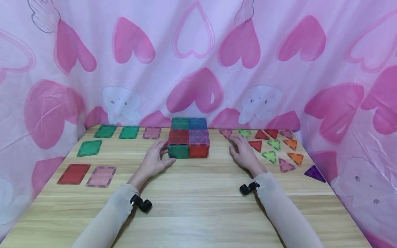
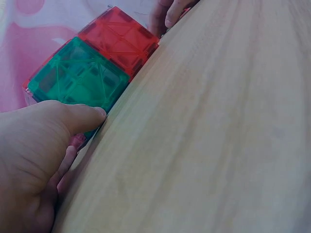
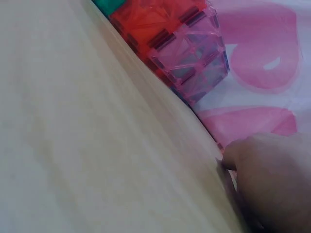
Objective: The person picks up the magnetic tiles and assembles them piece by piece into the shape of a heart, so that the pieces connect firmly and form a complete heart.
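A low box of translucent magnetic tiles (image 1: 178, 151) stands at the table's back middle, with green, blue, red and purple-pink squares on its top and green and red in front. My left hand (image 1: 153, 160) rests against its left front corner, fingers along the left side and thumb (image 2: 87, 118) by the green tile's lower corner. To the right of the box, my right hand (image 1: 244, 155) is low over the table. Its fingertips are at the near edge of a pink triangle tile (image 1: 225, 133), thumb spread away from them. The right wrist view hides most of that hand's fingers.
Green square tiles (image 1: 105, 131), a red square (image 1: 73, 174) and pink squares (image 1: 101, 176) lie flat at left. Several red, lime, orange and pink triangles (image 1: 270, 156) are spread at right, with a purple triangle (image 1: 315, 173) near the edge. A heart-patterned curtain (image 1: 195, 89) hangs behind.
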`<state>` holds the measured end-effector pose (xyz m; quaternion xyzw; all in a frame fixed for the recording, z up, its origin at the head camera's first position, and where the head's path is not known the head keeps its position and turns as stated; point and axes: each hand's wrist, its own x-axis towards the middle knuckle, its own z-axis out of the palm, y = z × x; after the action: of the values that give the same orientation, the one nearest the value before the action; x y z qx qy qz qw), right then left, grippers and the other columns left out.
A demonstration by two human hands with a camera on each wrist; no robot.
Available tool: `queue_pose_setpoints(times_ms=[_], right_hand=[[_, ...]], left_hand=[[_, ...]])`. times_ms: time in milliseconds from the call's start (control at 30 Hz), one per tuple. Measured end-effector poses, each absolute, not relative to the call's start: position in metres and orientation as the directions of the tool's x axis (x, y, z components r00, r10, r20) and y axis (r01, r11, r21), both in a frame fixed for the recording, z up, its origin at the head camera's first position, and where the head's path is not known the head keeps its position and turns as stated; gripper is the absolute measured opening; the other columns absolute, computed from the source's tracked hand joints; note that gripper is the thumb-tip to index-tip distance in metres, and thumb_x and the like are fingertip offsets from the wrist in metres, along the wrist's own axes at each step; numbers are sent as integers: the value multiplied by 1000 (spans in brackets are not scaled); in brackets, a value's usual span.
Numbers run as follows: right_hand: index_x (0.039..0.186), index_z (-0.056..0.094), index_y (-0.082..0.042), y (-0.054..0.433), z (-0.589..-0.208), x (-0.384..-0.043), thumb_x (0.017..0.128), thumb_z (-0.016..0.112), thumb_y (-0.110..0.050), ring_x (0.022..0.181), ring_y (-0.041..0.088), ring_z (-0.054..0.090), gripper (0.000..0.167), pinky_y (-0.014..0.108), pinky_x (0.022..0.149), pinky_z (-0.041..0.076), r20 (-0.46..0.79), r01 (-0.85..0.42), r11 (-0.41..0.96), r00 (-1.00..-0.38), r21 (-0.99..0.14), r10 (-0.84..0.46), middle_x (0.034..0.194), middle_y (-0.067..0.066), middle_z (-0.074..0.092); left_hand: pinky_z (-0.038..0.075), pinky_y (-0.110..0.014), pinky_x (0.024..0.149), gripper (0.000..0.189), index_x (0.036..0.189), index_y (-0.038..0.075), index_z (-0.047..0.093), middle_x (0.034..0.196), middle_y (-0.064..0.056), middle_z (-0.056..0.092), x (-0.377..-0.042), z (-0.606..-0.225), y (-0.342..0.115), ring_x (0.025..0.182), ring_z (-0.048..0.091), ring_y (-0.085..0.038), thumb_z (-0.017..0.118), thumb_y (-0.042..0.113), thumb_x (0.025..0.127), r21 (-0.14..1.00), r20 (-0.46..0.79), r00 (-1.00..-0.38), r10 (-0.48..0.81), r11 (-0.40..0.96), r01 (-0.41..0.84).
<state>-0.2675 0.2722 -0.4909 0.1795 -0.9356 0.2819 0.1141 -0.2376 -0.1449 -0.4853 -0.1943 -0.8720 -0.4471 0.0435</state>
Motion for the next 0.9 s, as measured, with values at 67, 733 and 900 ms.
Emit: queue_pose_setpoints(times_ms=[67, 733, 900], right_hand=[[160, 56, 1, 271, -491, -267, 110, 65, -12, 153, 46, 45, 52, 65, 127, 36, 324, -428, 779, -896, -458, -302, 163, 25, 51], [107, 73, -13, 280, -493, -213, 102, 81, -10, 138, 40, 57, 9, 61, 119, 44, 374, -435, 724, -891, -535, -259, 143, 21, 62], [108, 75, -18, 287, -495, -195, 103, 80, -10, 141, 39, 57, 11, 62, 118, 45, 376, -467, 716, -877, -519, -300, 148, 17, 64]], left_hand=[[56, -44, 113, 92, 166, -7, 41, 154, -27, 55, -237, -485, -145, 132, 71, -41, 92, 10, 92, 768, 250, -921, 299, 518, 377], [56, -53, 113, 99, 167, -1, 43, 148, -22, 59, -230, -485, -145, 129, 71, -41, 98, 16, 85, 771, 285, -930, 232, 522, 366], [57, -56, 106, 96, 163, 8, 51, 145, -17, 60, -220, -487, -141, 128, 65, -35, 100, 19, 81, 742, 445, -884, 142, 494, 453]])
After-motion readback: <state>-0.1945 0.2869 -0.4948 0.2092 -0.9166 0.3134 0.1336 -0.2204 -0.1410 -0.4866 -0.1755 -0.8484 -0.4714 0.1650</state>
